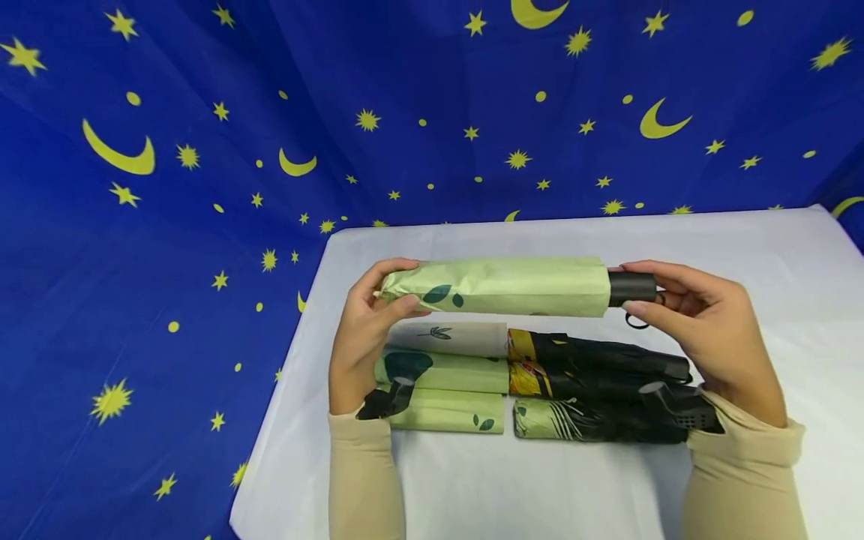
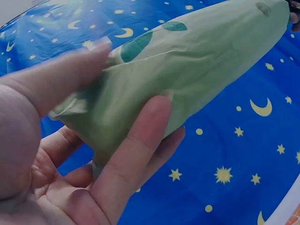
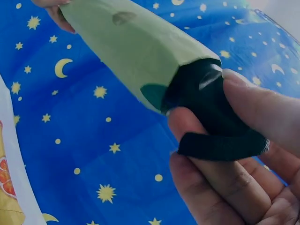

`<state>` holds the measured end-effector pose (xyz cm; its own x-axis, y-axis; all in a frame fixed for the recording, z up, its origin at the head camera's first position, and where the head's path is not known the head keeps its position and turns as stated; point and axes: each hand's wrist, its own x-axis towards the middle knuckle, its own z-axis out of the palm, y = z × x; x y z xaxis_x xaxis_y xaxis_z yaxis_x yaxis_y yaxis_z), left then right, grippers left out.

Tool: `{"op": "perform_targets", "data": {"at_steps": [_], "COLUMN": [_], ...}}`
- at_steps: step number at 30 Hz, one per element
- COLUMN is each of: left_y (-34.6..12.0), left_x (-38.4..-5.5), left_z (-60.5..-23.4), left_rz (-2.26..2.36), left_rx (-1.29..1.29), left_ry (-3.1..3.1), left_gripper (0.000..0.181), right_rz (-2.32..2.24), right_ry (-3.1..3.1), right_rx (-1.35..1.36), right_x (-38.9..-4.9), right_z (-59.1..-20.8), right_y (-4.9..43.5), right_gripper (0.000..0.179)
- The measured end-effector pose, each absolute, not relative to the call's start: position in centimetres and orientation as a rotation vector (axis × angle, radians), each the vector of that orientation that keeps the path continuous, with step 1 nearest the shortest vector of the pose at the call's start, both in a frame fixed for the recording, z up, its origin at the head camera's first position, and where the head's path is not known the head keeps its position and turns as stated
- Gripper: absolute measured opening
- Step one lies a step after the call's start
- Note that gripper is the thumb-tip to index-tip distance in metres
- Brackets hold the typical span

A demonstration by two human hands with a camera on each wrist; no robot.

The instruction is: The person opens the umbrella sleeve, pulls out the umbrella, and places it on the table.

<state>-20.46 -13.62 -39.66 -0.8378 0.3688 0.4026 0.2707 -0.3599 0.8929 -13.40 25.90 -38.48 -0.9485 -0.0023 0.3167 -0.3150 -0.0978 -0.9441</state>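
Both hands hold a folded umbrella (image 1: pixel 502 286) in a light green sleeve with dark green leaves, level above the table. At its left end my left hand (image 1: pixel 367 319) grips the crumpled sleeve tip between thumb and fingers. My right hand (image 1: pixel 715 319) pinches the short black handle (image 1: pixel 632 289) at the other end. A black wrist strap (image 3: pixel 225 146) loops by the handle, across the right fingers in the right wrist view. Beneath, other bundles lie in two stacked columns: a cream one (image 1: pixel 466 339) and green ones (image 1: pixel 455 412) at left, black ones (image 1: pixel 607 356) at right.
A white cloth covers the table (image 1: pixel 540 487). Blue fabric (image 1: pixel 405 82) with yellow moons and stars hangs behind it and along the left side. Small black wrist cameras sit at both cuffs, over parts of the lower bundles in the head view.
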Motion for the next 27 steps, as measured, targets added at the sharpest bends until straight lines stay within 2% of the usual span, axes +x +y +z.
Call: {"op": "perform_targets", "data": {"at_steps": [11,18,22,27], "left_y": [-13.06,-13.42,-13.65,-13.77], "left_x": [-19.9,-19.7,-19.61,-19.53], "left_z": [-39.31,-39.19,-39.16,-39.01], "left_rz": [2.468,2.442,2.426,2.405], "left_rx": [0.801,0.858,0.928,0.98], "left_ry": [1.769,1.788,1.761,1.758], "left_gripper": [0.035,0.036,0.037,0.037], "right_rz": [2.269,2.091,1.988,2.09], "right_ry": [-1.87,-2.118,-2.182,-2.074], "right_rx": [0.577,0.409,0.404,0.401], "right_x": [-13.17,-12.75,-12.55,-12.47], "right_z": [-38.56,-38.23,-38.18,-38.19], "right_y": [26.35,25.87,25.78,26.07], "right_gripper": [0.046,0.06,0.052,0.046]}}
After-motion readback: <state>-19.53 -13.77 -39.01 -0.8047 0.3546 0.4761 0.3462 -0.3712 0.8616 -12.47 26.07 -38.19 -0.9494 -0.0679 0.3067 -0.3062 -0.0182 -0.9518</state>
